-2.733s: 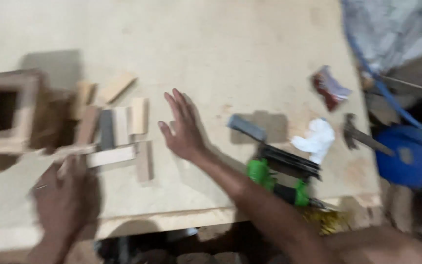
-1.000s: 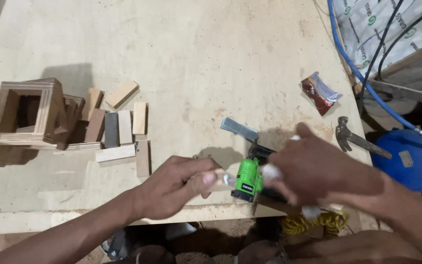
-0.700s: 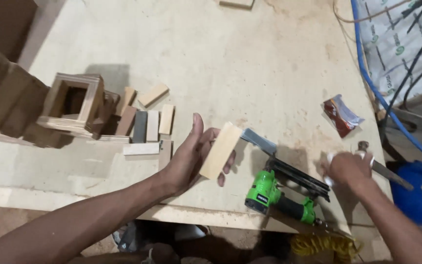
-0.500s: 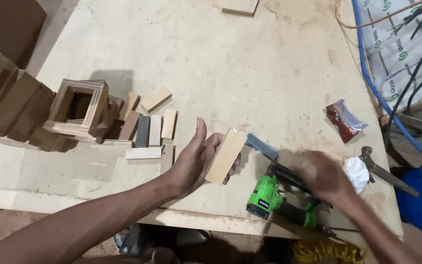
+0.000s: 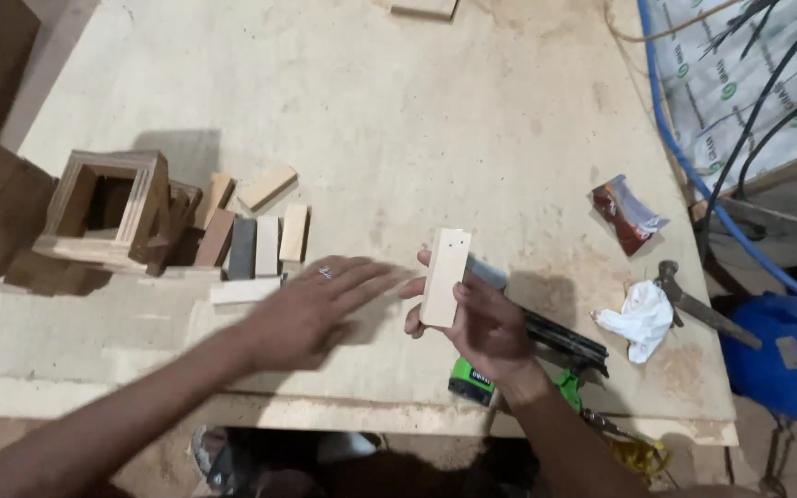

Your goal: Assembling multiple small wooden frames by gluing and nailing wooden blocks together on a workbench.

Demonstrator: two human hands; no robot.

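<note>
Pale wood: a short flat block (image 5: 444,278) stands upright in the right hand (image 5: 486,327), fingers curled round its lower half, above the workbench (image 5: 472,120) near the front edge. Two small dark dots show near the block's top end. Left hand (image 5: 311,309), blurred, is spread flat and open with nothing in it, palm down just left of the block, not touching it; a ring shows on one finger. Under the right wrist lies a green and black nail gun (image 5: 546,355), partly hidden. Toward the right edge: a white rag (image 5: 640,316), a hammer (image 5: 689,297), a torn red packet (image 5: 627,214). Toward the left edge: a row of small wood pieces (image 5: 255,242) beside an open square wooden box frame (image 5: 108,210).
</note>
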